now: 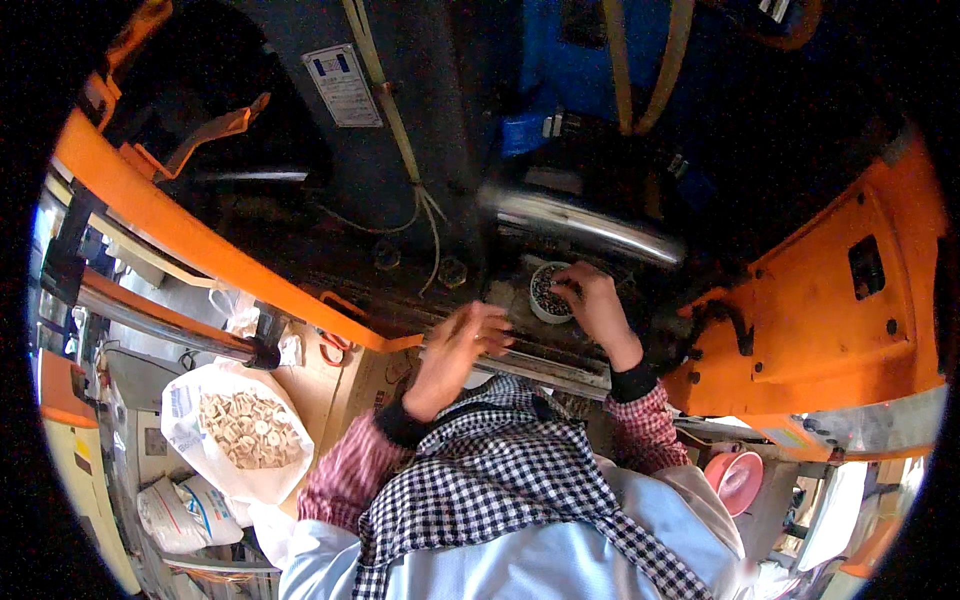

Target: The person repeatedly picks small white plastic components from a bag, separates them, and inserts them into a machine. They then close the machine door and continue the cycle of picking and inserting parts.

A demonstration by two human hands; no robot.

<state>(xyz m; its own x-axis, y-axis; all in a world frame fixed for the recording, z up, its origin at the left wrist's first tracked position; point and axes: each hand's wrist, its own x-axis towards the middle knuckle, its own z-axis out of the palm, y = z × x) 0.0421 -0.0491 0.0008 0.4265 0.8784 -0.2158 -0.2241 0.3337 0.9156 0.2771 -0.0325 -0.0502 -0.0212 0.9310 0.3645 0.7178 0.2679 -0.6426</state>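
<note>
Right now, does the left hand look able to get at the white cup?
Probably yes. The left hand is close by, on the cup's left, and I see nothing standing between it and the white cup. The right hand covers only the cup's right side.

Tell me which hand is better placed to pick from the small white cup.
The right hand, it seems: its fingers are at the mouth of the white cup, while the left hand hangs apart, farther off.
</note>
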